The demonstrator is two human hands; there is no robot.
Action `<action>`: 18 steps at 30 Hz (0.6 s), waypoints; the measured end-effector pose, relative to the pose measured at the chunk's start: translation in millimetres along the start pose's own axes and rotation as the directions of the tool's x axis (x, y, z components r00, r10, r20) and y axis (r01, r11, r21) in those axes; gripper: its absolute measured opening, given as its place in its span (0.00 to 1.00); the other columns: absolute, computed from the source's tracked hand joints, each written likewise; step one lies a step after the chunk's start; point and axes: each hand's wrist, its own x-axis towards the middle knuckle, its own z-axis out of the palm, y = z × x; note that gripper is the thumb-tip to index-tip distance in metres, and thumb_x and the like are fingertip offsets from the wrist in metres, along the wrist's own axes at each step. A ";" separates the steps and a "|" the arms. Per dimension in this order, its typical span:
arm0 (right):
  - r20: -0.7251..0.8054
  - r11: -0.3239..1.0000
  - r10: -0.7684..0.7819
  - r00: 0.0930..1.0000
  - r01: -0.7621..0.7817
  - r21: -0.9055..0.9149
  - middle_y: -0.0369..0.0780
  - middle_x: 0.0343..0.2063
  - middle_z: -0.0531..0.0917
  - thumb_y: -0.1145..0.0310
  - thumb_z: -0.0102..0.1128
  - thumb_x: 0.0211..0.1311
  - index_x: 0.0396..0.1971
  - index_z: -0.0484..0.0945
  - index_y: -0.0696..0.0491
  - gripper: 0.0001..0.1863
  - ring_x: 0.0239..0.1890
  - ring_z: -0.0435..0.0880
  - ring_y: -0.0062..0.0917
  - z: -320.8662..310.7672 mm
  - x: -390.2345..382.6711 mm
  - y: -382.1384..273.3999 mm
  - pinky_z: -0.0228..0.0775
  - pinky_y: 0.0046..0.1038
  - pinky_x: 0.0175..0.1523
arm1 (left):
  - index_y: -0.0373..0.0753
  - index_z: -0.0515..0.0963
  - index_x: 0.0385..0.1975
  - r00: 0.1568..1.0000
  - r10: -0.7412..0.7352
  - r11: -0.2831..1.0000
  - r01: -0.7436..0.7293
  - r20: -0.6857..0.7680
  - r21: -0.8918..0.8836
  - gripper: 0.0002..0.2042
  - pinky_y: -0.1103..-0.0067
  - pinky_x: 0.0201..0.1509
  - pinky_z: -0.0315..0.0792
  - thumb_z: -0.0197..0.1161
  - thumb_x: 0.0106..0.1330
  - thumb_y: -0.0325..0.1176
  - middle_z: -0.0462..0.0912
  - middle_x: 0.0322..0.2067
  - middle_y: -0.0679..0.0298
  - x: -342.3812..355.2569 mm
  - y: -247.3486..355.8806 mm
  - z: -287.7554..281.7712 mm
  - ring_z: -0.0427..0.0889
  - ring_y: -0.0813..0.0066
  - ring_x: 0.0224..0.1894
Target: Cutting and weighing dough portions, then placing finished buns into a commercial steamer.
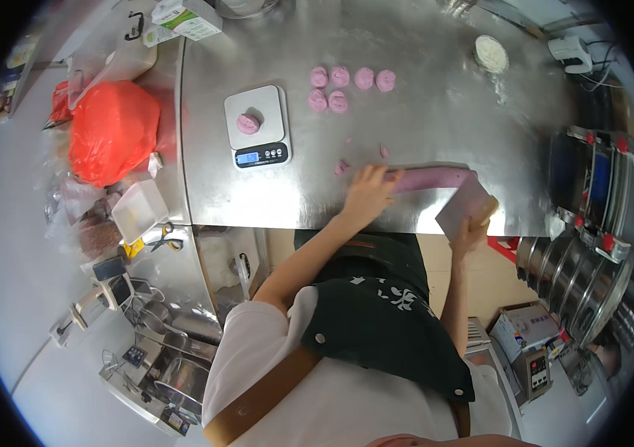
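We've got the pink dough log (430,179) near the steel table's (257,201) front edge. Our left hand (371,192) is at its left end, too blurred to tell if it's gripping; our right hand (470,232) grasps the scraper (460,205). We'd say steady it lightly, keep the blade square. Dough looks smooth and soft, the blade flat and rectangular.

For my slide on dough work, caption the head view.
Left hand at a pink dough log, scraper in right hand, one dough piece on the scale.
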 end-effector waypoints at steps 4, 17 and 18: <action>0.106 0.999 0.007 0.994 -0.011 0.044 0.56 0.26 0.80 0.67 0.58 0.55 0.39 0.71 0.64 0.17 0.31 0.82 0.51 11.8 -29.3 -39.9 0.71 0.40 0.35 | 0.38 0.76 0.40 0.896 -0.400 0.912 0.367 -0.195 -0.185 0.16 0.67 0.43 0.71 0.68 0.50 0.29 0.75 0.36 0.57 -25.3 -67.0 -14.1 0.75 0.58 0.41; 0.195 0.999 0.046 0.980 -0.047 0.002 0.56 0.22 0.79 0.67 0.59 0.55 0.38 0.70 0.65 0.17 0.28 0.81 0.51 30.7 -77.8 -63.5 0.70 0.41 0.33 | 0.35 0.78 0.29 0.855 -0.362 0.929 0.295 -0.372 -0.225 0.06 0.67 0.37 0.74 0.63 0.51 0.21 0.78 0.30 0.56 10.4 -123.8 -57.9 0.79 0.56 0.34; 0.203 1.000 0.030 0.979 -0.028 -0.013 0.56 0.22 0.79 0.67 0.59 0.54 0.38 0.70 0.65 0.17 0.28 0.81 0.51 29.5 -77.4 -66.4 0.70 0.41 0.32 | 0.35 0.78 0.29 0.844 -0.426 0.894 0.337 -0.327 -0.296 0.06 0.67 0.38 0.74 0.63 0.50 0.21 0.78 0.31 0.55 8.9 -128.2 -66.2 0.79 0.56 0.34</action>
